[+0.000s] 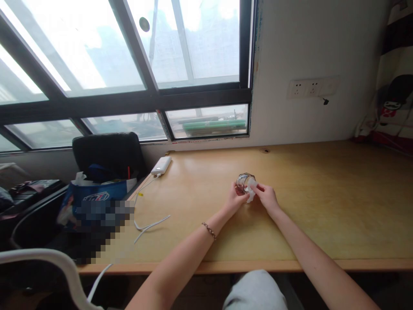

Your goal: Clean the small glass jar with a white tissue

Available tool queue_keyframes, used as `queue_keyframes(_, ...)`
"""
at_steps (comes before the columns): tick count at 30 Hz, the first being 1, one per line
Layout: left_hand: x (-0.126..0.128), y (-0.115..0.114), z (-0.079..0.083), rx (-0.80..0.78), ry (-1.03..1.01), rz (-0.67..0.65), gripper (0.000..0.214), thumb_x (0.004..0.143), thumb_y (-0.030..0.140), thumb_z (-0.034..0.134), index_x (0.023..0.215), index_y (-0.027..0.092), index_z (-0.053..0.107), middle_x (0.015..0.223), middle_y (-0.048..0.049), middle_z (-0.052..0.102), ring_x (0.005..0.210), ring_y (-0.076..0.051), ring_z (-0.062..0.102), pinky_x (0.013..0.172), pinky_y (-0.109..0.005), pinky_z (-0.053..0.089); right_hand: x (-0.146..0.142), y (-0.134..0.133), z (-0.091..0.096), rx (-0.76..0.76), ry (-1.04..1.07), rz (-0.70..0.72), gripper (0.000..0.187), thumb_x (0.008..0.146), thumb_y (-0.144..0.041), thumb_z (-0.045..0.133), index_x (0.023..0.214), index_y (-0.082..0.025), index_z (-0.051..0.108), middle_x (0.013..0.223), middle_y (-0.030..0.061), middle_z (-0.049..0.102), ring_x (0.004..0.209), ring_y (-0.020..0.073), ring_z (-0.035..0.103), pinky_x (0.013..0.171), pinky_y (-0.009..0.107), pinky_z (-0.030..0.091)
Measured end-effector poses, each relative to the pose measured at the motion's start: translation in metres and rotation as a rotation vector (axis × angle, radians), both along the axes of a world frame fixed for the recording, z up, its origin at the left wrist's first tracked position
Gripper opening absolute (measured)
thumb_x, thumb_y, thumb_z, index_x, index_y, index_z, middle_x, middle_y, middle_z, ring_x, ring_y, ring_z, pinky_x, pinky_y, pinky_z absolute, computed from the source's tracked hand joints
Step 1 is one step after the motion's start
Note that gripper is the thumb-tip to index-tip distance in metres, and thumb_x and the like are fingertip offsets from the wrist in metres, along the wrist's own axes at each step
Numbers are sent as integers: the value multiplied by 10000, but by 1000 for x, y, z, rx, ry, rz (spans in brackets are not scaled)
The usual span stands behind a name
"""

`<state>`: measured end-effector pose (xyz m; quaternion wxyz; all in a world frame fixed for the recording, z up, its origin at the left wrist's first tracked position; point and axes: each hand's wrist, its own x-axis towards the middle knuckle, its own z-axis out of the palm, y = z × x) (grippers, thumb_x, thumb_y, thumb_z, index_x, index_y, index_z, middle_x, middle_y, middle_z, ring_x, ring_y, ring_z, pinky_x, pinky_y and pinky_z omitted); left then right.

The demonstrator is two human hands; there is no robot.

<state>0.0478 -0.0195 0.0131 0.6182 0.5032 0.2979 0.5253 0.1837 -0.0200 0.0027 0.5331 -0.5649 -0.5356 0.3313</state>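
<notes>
Above the wooden desk (200, 232), my left hand (237, 199) is closed round the lower left side of a small, shiny, round vessel (242, 177). It looks like clear glass or metal with a patterned wall, and its open side appears tilted towards me. My right hand (267, 197) pinches a crumpled white tissue (251, 190), pressed against the right part of the vessel's rim. The fingers and the tissue hide the vessel's lower part. A braided bracelet (209, 230) circles my left wrist.
A white power bank (161, 165) with a white cable (151, 224) lies on the desk's left side. Beyond the left edge stand a black chair (109, 150) and a blue bag (97, 196). A white curved tube (48, 255) crosses the lower left. Wall sockets (312, 88) and a window are behind.
</notes>
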Motion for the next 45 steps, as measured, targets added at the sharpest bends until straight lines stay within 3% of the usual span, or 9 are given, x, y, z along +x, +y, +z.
queue_keyframes(4, 0, -2, -2, 23, 87, -18, 445, 561, 275, 709, 874, 154, 418, 881, -66, 601, 657, -134, 596, 571, -241, 490, 3, -3, 5, 6, -188, -81, 372, 682, -467, 519, 789, -148, 677, 684, 32, 667, 628, 192, 580, 561, 257, 417)
queue_keyframes(7, -3, -3, -5, 30, 245, -44, 386, 608, 326, 665, 868, 144, 446, 652, -3, 582, 394, -73, 499, 368, -178, 391, 5, -7, 10, 170, -387, -170, 309, 725, -403, 496, 815, -165, 672, 725, 44, 661, 648, 172, 556, 615, 264, 404)
queue_keyframes(11, -7, -2, -7, 44, 346, -92, 308, 645, 343, 622, 821, 121, 501, 533, 29, 522, 287, -37, 396, 281, -154, 264, 5, -11, 15, 393, -501, -101, 253, 757, -320, 487, 908, -195, 645, 850, 63, 648, 789, 182, 533, 729, 294, 396)
queue_keyframes(16, -7, -5, -7, 50, 295, -135, 329, 664, 362, 601, 857, 123, 482, 534, 18, 532, 348, -79, 479, 333, -174, 350, 5, -10, 15, 408, -475, -122, 267, 759, -349, 487, 914, -195, 641, 808, 67, 642, 755, 183, 532, 709, 299, 401)
queue_keyframes(22, -1, -6, -6, 113, 163, -46, 411, 587, 274, 691, 880, 149, 431, 891, -73, 581, 688, -138, 592, 606, -252, 487, 6, -7, 15, 281, -364, -222, 402, 738, -483, 448, 814, -154, 666, 669, 62, 630, 592, 150, 524, 583, 249, 379)
queue_keyframes(29, 0, -3, -8, 205, 109, 41, 389, 590, 218, 691, 822, 172, 382, 895, -48, 554, 806, -148, 565, 743, -289, 467, -2, -4, 5, -11, -80, 20, 484, 696, -545, 442, 724, -109, 650, 575, 15, 606, 512, 146, 512, 463, 219, 345)
queue_keyframes(35, -2, -8, 1, 256, 294, 8, 379, 631, 295, 655, 940, 148, 491, 838, -48, 569, 759, -152, 542, 672, -246, 454, 3, -11, 13, 249, -450, -183, 350, 782, -405, 396, 732, -149, 630, 632, 36, 583, 588, 145, 490, 568, 240, 364)
queue_keyframes(39, -4, -9, 5, 259, 312, -13, 314, 674, 343, 608, 893, 127, 545, 772, -42, 572, 679, -134, 532, 622, -233, 441, 7, -16, 20, 433, -648, -158, 274, 809, -288, 380, 889, -155, 606, 774, 71, 590, 758, 180, 494, 711, 284, 373)
queue_keyframes(45, -4, -10, -1, 148, 251, -141, 425, 659, 346, 623, 977, 159, 413, 843, -31, 539, 475, -46, 482, 436, -185, 418, 7, -18, 22, 523, -666, -118, 269, 821, -289, 390, 967, -172, 582, 857, 78, 595, 811, 190, 483, 742, 306, 371)
